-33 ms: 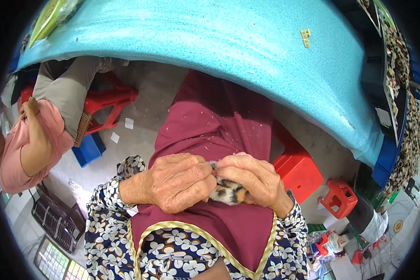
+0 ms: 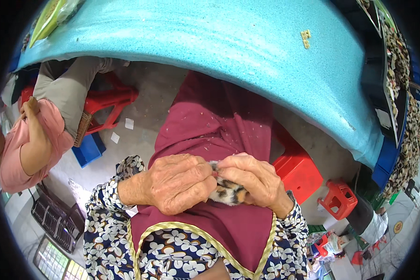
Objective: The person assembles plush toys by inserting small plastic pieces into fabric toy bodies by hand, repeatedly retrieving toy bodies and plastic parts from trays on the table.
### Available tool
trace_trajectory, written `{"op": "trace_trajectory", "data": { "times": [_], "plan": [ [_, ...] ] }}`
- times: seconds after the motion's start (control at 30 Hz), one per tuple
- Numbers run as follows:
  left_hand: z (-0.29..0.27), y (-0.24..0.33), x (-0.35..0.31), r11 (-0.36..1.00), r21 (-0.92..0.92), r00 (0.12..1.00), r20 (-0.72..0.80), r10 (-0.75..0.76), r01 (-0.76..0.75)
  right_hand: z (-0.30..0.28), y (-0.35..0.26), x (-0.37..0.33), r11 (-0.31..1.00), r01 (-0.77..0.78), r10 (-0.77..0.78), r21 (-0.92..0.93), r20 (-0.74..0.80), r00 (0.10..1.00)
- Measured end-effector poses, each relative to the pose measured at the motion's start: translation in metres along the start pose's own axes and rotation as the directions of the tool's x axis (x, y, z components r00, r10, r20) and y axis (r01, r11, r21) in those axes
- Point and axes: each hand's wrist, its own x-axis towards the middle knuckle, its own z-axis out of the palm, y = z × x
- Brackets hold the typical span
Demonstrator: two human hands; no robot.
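Over my lap, a small furry piece (image 2: 227,193) patched in white, black and orange sits between my two hands. My left hand (image 2: 179,182) has its fingers bent and pinched together at the left edge of the piece. My right hand (image 2: 254,177) wraps round it from the right, with thumb and forefinger close to the left fingertips. A little red shows on the piece between the fingertips. Its underside and most of its ends are hidden by my fingers. Under both hands lies a dark red apron (image 2: 210,126) sprinkled with pale lint.
A table with a blue cover (image 2: 210,37) curves across the front, bearing small yellow pieces (image 2: 305,38). Red stools (image 2: 298,175) stand at right. Many furry pieces (image 2: 406,154) are heaped at far right. To the left a person in pink (image 2: 37,140) sits near a blue bin (image 2: 88,150).
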Motion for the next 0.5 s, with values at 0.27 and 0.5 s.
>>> {"op": "trace_trajectory", "data": {
  "times": [0.27,0.5],
  "plan": [
    [-0.003,0.016,0.005,0.986,0.158,0.998,-0.041,-0.041,0.047,0.005,0.000,0.005,0.998,0.004,-0.011,-0.058,-0.131,0.991],
    [-0.001,0.016,0.000,0.958,0.271,0.992,-0.104,-0.067,0.093,0.017,0.005,0.004,0.997,-0.054,0.044,-0.057,-0.157,0.987]
  ]
}}
